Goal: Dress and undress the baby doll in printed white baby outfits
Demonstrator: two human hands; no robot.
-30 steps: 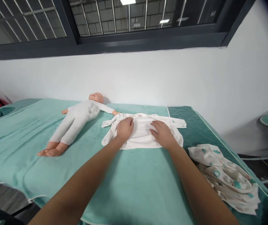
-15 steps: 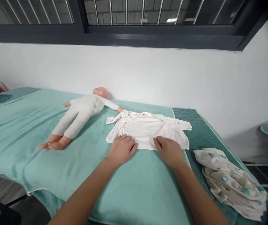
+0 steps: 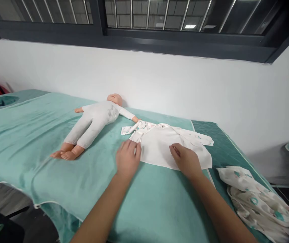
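Observation:
A white long-sleeved baby shirt [image 3: 159, 146] with a small printed pattern on its sleeves lies spread out in front of me. My left hand [image 3: 128, 157] is at its lower left edge, fingers curled over the cloth and hiding that corner. Over the lower right part of the shirt is my right hand [image 3: 186, 160], its thumb and fingers drawn together with no cloth visibly raised in them. A baby doll [image 3: 99, 116] in a white body lies on its back to the left, one hand touching or nearly touching the shirt's left shoulder.
A crumpled patterned cloth [image 3: 258, 202] lies at the right on the darker green cover [image 3: 205, 130]. Light green sheeting [image 3: 45, 135] covers the bed. Behind it stand a white wall [image 3: 159, 84] and a barred window [image 3: 159, 37]. A dark object [image 3: 2, 226] is at the lower left.
My left hand has moved from the shirt's lower hem to its left edge and turned more upright. The right hand stays near the hem. The view has shifted and tilted slightly.

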